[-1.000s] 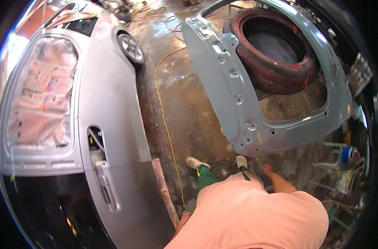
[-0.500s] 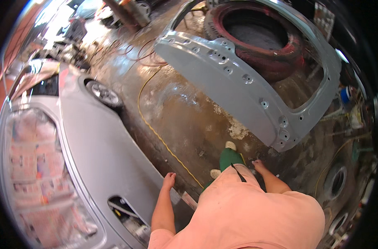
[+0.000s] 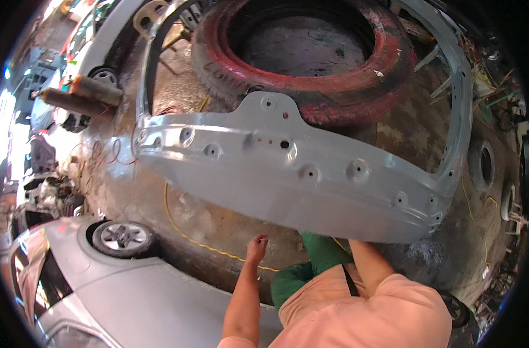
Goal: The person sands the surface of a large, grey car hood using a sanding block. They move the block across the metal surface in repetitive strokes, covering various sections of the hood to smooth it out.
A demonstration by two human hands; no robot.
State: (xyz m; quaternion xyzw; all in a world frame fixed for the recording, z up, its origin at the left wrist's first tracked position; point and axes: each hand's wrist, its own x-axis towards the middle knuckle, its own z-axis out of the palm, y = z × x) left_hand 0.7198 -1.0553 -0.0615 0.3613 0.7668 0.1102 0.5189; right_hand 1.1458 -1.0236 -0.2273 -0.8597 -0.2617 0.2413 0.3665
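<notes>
A grey painted metal body panel (image 3: 258, 191), with a large opening and several holes along its broad band, spans the middle, just in front of me. My left hand (image 3: 256, 249) is in the air below the panel's lower edge, left of my green-clad leg, its fingers curled; whether they hold something small I cannot make out. My right forearm (image 3: 367, 264) reaches up to the panel's lower right edge, which hides the hand; I cannot tell whether it grips it. Behind the panel lies a red-stained tyre (image 3: 380, 58).
A silver car (image 3: 165, 296) with its wheel (image 3: 123, 238) is close at the lower left. A yellow hose (image 3: 200, 243) crosses the concrete floor (image 3: 206, 217). Metal cylinders (image 3: 96, 90) lie at upper left, jumbled parts (image 3: 47, 197) at left, and a loose tyre (image 3: 482, 165) at right.
I have turned and moved toward the panel, which now fills the middle and lies crosswise; the silver car has shifted lower in view. My right hand has passed out of sight at the panel's edge.
</notes>
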